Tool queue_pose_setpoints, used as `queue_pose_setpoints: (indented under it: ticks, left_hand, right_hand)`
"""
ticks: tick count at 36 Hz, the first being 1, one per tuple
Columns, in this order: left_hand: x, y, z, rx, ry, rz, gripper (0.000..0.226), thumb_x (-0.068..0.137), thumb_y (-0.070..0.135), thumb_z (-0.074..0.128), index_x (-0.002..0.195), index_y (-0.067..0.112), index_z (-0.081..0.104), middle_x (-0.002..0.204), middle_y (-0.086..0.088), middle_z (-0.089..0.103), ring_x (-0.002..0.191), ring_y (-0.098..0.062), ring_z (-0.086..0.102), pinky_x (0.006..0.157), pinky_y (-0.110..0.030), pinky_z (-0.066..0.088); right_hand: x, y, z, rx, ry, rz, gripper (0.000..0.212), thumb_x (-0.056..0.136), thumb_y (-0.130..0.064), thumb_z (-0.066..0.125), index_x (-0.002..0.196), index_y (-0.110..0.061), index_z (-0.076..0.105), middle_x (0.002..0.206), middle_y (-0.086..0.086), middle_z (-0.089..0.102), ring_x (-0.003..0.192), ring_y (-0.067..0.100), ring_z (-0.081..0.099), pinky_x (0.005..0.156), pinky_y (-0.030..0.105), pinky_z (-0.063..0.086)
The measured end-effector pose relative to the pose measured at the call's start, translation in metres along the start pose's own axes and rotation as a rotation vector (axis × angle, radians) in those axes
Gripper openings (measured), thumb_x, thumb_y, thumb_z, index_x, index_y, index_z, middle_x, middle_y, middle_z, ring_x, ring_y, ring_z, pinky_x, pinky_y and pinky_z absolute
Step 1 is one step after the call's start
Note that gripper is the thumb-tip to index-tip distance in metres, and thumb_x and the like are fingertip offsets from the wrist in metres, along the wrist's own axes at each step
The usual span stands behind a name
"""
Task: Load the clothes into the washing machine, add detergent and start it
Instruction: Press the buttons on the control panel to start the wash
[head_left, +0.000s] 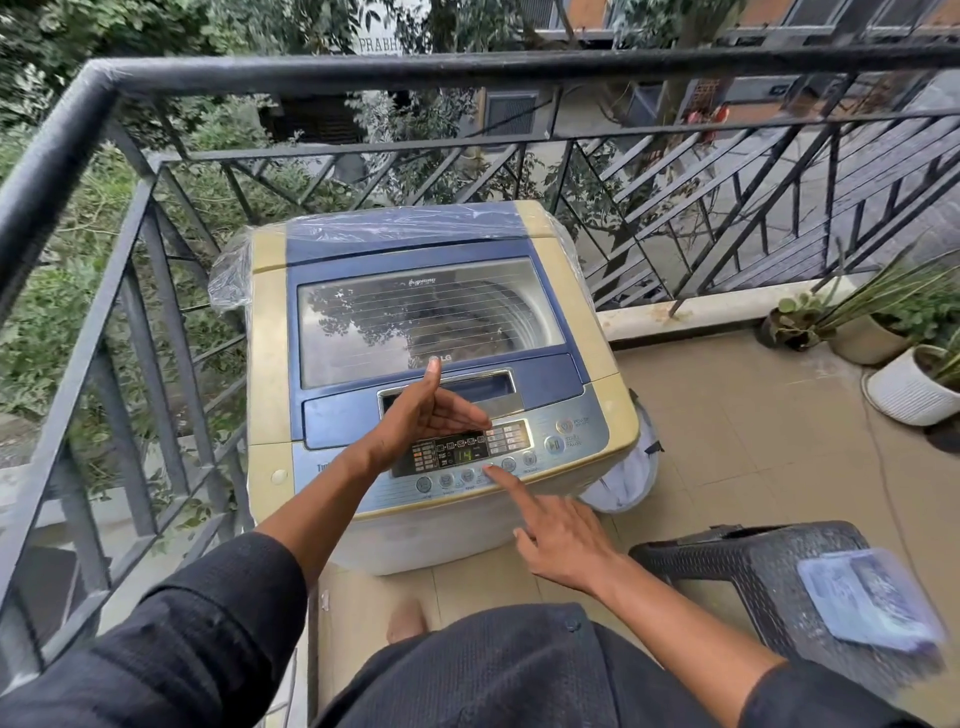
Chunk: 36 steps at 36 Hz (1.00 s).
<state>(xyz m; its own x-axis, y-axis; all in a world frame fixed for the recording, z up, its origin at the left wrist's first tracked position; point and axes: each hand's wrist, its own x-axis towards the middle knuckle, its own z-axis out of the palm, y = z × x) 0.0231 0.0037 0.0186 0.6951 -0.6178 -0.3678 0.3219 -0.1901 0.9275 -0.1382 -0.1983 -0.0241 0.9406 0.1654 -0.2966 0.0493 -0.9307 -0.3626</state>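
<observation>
From the head camera, a top-loading washing machine (431, 364) stands in the corner of a balcony against a black metal railing (311, 73). Its lid (426, 322) is shut, and through the glass the drum shows dimly behind reflections; whether clothes lie inside cannot be told. Clear plastic wrap covers the back of the machine. The control panel (467, 452) at the front is lit, with a green "14" on its display.

The left hand (421, 415) hovers over the panel, its grip released, palm turned inward, fingers loosely spread and thumb raised, holding nothing. The right hand (561, 545) points with its index finger stretched out, the tip on or just above a round button in the row under the display; the other fingers are curled in and hold nothing.

To the right stands a dark woven stool (753, 571) with a blue packet (872, 597) lying on it. Potted plants (883, 332) sit by the far right edge.
</observation>
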Motion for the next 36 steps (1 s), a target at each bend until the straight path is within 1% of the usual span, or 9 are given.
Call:
queue_pose_setpoints:
  ticks: [3, 5, 9, 12, 15, 18, 21, 26, 36]
  left_hand:
    - [-0.001, 0.001, 0.001, 0.001, 0.010, 0.009, 0.095, 0.108, 0.057, 0.006, 0.112, -0.011, 0.072, 0.114, -0.021, 0.076, 0.115, -0.032, 0.072, 0.112, -0.046, 0.048]
    - [-0.001, 0.001, 0.001, 0.004, 0.011, 0.014, 0.095, 0.108, 0.058, 0.006, 0.112, -0.011, 0.072, 0.114, -0.022, 0.076, 0.115, -0.033, 0.072, 0.112, -0.046, 0.049]
    - [-0.001, 0.000, 0.001, 0.001, 0.016, 0.012, 0.095, 0.108, 0.058, 0.007, 0.113, -0.012, 0.072, 0.114, -0.022, 0.076, 0.115, -0.033, 0.072, 0.113, -0.048, 0.047]
    - [0.000, -0.001, 0.001, 0.007, 0.021, 0.012, 0.095, 0.108, 0.058, 0.008, 0.113, -0.011, 0.072, 0.115, -0.022, 0.076, 0.115, -0.033, 0.072, 0.114, -0.049, 0.047]
    - [0.000, 0.000, 0.001, 0.001, 0.025, 0.010, 0.095, 0.108, 0.059, 0.008, 0.112, -0.011, 0.072, 0.114, -0.022, 0.076, 0.114, -0.034, 0.072, 0.113, -0.049, 0.047]
    - [0.001, 0.000, 0.002, -0.005, 0.031, 0.009, 0.095, 0.108, 0.060, 0.010, 0.112, -0.011, 0.072, 0.114, -0.023, 0.076, 0.115, -0.035, 0.072, 0.113, -0.050, 0.047]
    - [0.002, -0.001, 0.001, -0.007, 0.037, 0.009, 0.094, 0.107, 0.060, 0.011, 0.112, -0.011, 0.072, 0.114, -0.024, 0.076, 0.115, -0.036, 0.072, 0.114, -0.052, 0.047]
    - [0.002, 0.000, 0.001, -0.002, 0.042, 0.005, 0.095, 0.107, 0.061, 0.011, 0.112, -0.011, 0.073, 0.114, -0.024, 0.076, 0.115, -0.036, 0.072, 0.113, -0.052, 0.047]
    - [0.002, -0.001, 0.002, -0.014, 0.045, -0.002, 0.095, 0.107, 0.060, 0.010, 0.113, -0.012, 0.071, 0.114, -0.024, 0.075, 0.114, -0.037, 0.072, 0.113, -0.051, 0.047]
  right_hand:
    - [-0.001, 0.008, 0.006, -0.011, 0.031, 0.040, 0.102, 0.095, -0.021, 0.055, 0.154, -0.056, -0.020, 0.078, 0.000, 0.064, 0.070, 0.024, 0.064, 0.078, 0.046, 0.060]
    - [-0.001, 0.013, 0.008, -0.009, 0.042, 0.064, 0.102, 0.095, -0.020, 0.054, 0.154, -0.056, -0.021, 0.079, 0.001, 0.064, 0.069, 0.024, 0.064, 0.075, 0.046, 0.059]
    - [-0.004, 0.020, 0.007, 0.000, 0.068, 0.109, 0.099, 0.097, -0.022, 0.054, 0.155, -0.053, -0.021, 0.080, -0.001, 0.060, 0.070, 0.021, 0.062, 0.074, 0.040, 0.057]
    - [-0.007, 0.025, 0.005, -0.004, 0.101, 0.148, 0.100, 0.098, -0.024, 0.054, 0.154, -0.052, -0.024, 0.076, -0.005, 0.055, 0.068, 0.019, 0.060, 0.071, 0.036, 0.055]
    - [-0.008, 0.032, 0.006, -0.003, 0.117, 0.193, 0.100, 0.098, -0.025, 0.053, 0.153, -0.053, -0.026, 0.074, -0.004, 0.057, 0.066, 0.020, 0.061, 0.068, 0.041, 0.058]
    - [-0.010, 0.040, 0.009, -0.007, 0.142, 0.227, 0.099, 0.097, -0.025, 0.053, 0.154, -0.053, -0.023, 0.071, -0.001, 0.059, 0.062, 0.022, 0.061, 0.065, 0.044, 0.059]
    - [-0.011, 0.044, 0.010, -0.020, 0.155, 0.248, 0.099, 0.097, -0.025, 0.053, 0.155, -0.052, -0.023, 0.068, -0.001, 0.058, 0.058, 0.022, 0.059, 0.061, 0.044, 0.059]
    - [-0.012, 0.046, 0.008, -0.035, 0.181, 0.263, 0.101, 0.095, -0.023, 0.054, 0.156, -0.050, -0.022, 0.067, 0.001, 0.059, 0.057, 0.024, 0.060, 0.059, 0.045, 0.058]
    - [-0.011, 0.049, 0.008, -0.058, 0.176, 0.252, 0.102, 0.095, -0.022, 0.053, 0.155, -0.050, -0.025, 0.069, 0.003, 0.059, 0.058, 0.025, 0.060, 0.058, 0.045, 0.058]
